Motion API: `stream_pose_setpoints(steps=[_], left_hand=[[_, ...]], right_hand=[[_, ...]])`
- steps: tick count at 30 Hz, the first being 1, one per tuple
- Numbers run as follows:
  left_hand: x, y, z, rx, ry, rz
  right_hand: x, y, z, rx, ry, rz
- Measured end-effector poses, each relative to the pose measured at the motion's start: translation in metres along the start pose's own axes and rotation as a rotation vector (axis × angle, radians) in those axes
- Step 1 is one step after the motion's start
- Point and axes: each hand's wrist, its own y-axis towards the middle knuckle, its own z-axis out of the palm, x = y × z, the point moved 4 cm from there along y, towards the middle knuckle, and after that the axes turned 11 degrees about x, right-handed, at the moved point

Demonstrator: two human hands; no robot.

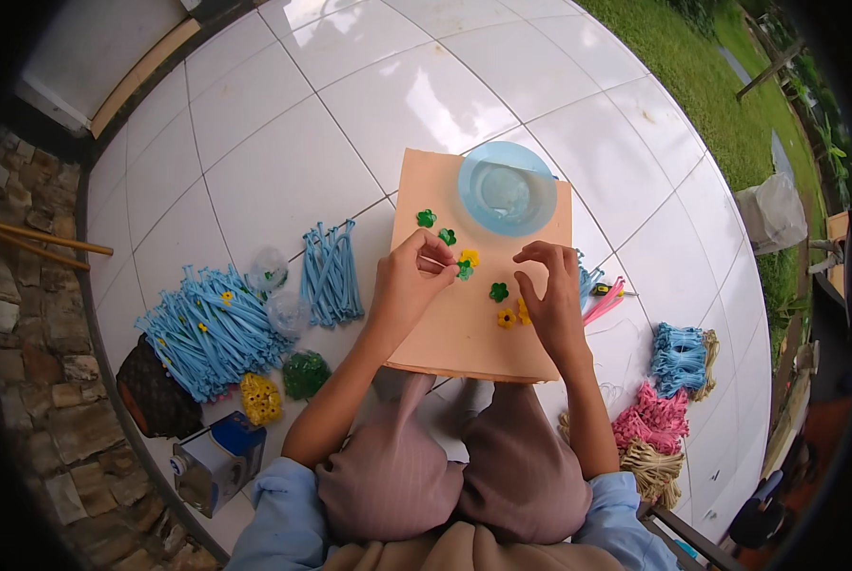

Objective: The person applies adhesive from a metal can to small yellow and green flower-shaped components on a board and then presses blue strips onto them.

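A peach-coloured board (pixel 464 328) lies across my knees on the white tiled floor. My left hand (pixel 411 276) pinches a thin pale strip beside a small green flower piece (pixel 465 270) and a yellow one (pixel 470 256). My right hand (pixel 549 285) hovers over the board, fingers curled, thumb and forefinger close together, just right of a green flower (pixel 498 291) and above a yellow flower (pixel 507 319). Two more green flowers (pixel 427 218) lie near the board's far left. A light blue round bowl (pixel 507 188) sits on the board's far end.
Left of the board lie bundles of blue sticks (pixel 331 276) and a bigger heap (pixel 212 328), bags of yellow pieces (pixel 261 398) and green pieces (pixel 305 373), a small box (pixel 218 459) and a dark bag (pixel 155 395). To the right are pink strips (pixel 605 300) and blue, pink and tan bundles (pixel 678 357). Grass borders the tiles.
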Motion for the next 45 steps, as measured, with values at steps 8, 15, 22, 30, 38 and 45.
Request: stream_pose_setpoints(steps=[8, 15, 22, 30, 38, 45], left_hand=[[0.0, -0.012, -0.003, -0.163, 0.528, 0.101], [-0.027, -0.011, 0.019, -0.086, 0.596, 0.316], [-0.019, 0.003, 0.016, -0.067, 0.277, 0.15], [-0.013, 0.005, 0.005, -0.119, 0.243, 0.115], [-0.012, 0.008, 0.005, -0.108, 0.088, 0.072], [-0.016, 0.014, 0.002, -0.12, -0.079, 0.1]], right_hand=[[0.007, -0.003, 0.021, 0.177, -0.123, -0.075], [0.004, 0.007, 0.012, 0.119, 0.399, 0.071], [0.001, 0.032, -0.002, -0.056, 0.166, -0.019], [-0.013, 0.046, 0.0, -0.135, -0.511, -0.121], [-0.013, 0.048, -0.001, -0.141, -0.549, -0.114], [0.035, 0.023, -0.019, -0.193, -0.277, -0.192]])
